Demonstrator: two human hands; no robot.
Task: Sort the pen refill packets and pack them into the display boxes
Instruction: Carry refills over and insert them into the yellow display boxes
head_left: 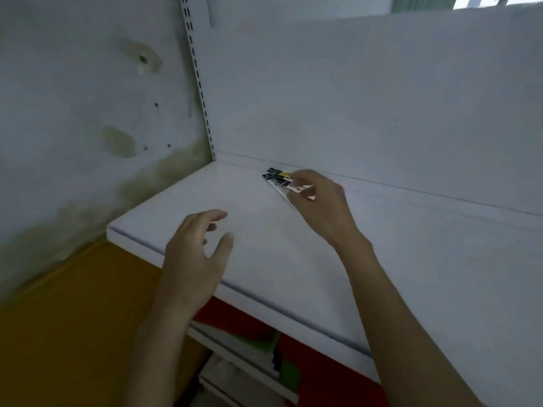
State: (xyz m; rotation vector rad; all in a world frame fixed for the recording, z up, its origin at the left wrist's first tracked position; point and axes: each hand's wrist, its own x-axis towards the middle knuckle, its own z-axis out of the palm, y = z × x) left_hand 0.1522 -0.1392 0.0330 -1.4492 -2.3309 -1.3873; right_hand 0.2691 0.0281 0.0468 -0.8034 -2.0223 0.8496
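Note:
A small stack of pen refill packets [279, 180], black, yellow and white, lies near the back of a white shelf [264, 245]. My right hand [320, 201] reaches over the shelf and pinches the near end of the packets with curled fingers. My left hand [197, 245] hovers above the shelf's front edge with fingers loosely spread, holding nothing. No display box is in view.
The shelf's white back panel [382, 113] rises behind the packets, with a slotted upright [202, 98] at its left end. A stained wall [88, 127] stands to the left. Lower shelves with red, green and white goods [264, 348] sit below, beside a yellow floor [73, 318].

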